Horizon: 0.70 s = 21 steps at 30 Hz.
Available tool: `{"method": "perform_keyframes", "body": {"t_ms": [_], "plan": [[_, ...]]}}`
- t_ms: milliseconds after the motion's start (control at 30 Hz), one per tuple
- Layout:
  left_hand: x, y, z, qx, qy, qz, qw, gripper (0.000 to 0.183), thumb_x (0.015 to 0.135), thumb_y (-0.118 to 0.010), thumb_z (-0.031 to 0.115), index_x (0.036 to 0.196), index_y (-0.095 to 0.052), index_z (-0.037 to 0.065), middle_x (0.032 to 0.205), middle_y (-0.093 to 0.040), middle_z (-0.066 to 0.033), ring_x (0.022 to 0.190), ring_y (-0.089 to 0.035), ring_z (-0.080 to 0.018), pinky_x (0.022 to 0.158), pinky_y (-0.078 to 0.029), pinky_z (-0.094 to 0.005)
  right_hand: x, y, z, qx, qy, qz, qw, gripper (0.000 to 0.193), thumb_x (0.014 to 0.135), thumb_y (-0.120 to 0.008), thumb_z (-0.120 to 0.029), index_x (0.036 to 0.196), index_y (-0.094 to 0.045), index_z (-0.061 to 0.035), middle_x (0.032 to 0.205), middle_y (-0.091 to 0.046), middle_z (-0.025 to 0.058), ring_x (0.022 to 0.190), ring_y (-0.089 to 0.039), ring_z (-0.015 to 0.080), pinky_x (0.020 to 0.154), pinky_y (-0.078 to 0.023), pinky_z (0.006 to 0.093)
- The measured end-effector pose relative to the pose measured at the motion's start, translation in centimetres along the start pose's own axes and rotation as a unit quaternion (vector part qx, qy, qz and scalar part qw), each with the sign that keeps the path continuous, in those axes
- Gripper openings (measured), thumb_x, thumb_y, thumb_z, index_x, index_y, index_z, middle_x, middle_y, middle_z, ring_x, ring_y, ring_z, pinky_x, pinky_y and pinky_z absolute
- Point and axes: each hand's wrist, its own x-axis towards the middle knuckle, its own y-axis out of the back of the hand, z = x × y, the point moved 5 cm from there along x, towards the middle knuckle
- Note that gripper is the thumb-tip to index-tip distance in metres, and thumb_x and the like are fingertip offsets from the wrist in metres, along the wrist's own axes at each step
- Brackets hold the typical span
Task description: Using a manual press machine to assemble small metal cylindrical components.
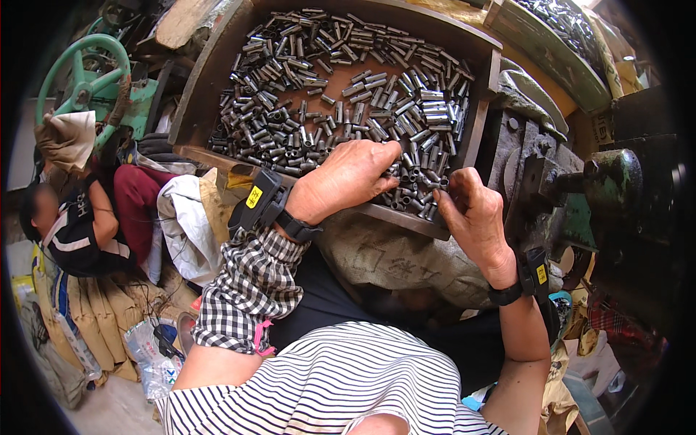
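Observation:
Short metal tubes (272,138) lie heaped in a shallow wooden tray (406,220) in front of me. My left hand (348,177) reaches over the tray's near wall, its fingers curled down among the tubes. Its fingertips are partly hidden, so what they grip does not show clearly. At the tray's near right corner, my right hand (475,217) is closed, thumb and fingers drawn together beside several tubes. Whatever sits between those fingers is too small or covered to make out. A black band with a small box is strapped on each wrist.
A dark, greasy machine (573,177) stands close by my right arm. Behind it, a green wooden box (562,61) holds more metal pieces. A pale sack (399,261) hangs below the tray. At the left are a green handwheel (82,92) and another person (83,232).

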Motion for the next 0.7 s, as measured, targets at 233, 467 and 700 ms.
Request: {"method": "perform_keyframes", "body": {"t_ms": [233,467,700], "plan": [[-0.8,0.1,0.2,0.038,0.024,0.040,0.998,0.031,0.078,-0.068,0.023,0.083,-0.048,0.001,0.073,-0.058,-0.0180,0.074,-0.059,-0.0381,0.063,-0.046,-0.0457,0.0,-0.1,0.3,0.006,-0.025,-0.006,1.000,0.021,0.078,-0.069,-0.006,0.086,-0.052,-0.0004,0.069,-0.059,0.0141,0.060,-0.062,0.0255,0.054,-0.047,0.0318],[-0.5,-0.5,0.3,0.051,0.033,0.026,0.998,0.023,0.079,-0.065,0.020,0.078,-0.051,0.001,0.073,-0.058,-0.0173,0.074,-0.059,-0.0369,0.064,-0.047,-0.0448,0.2,-0.3,0.1,-0.011,0.003,-0.014,1.000,0.017,0.078,-0.068,-0.005,0.086,-0.054,0.0002,0.071,-0.059,0.0149,0.061,-0.062,0.0245,0.055,-0.047,0.0307],[0.5,0.2,0.3,-0.188,0.037,0.050,0.980,0.019,0.086,-0.061,0.018,0.084,-0.054,0.001,0.075,-0.061,-0.0090,0.066,-0.062,-0.0221,0.055,-0.047,-0.0343,0.0,0.1,1.0,0.205,-0.138,-0.035,0.968,0.013,0.083,-0.064,-0.005,0.093,-0.059,0.0018,0.073,-0.062,0.0050,0.059,-0.057,0.0088,0.052,-0.045,0.0227]]}}
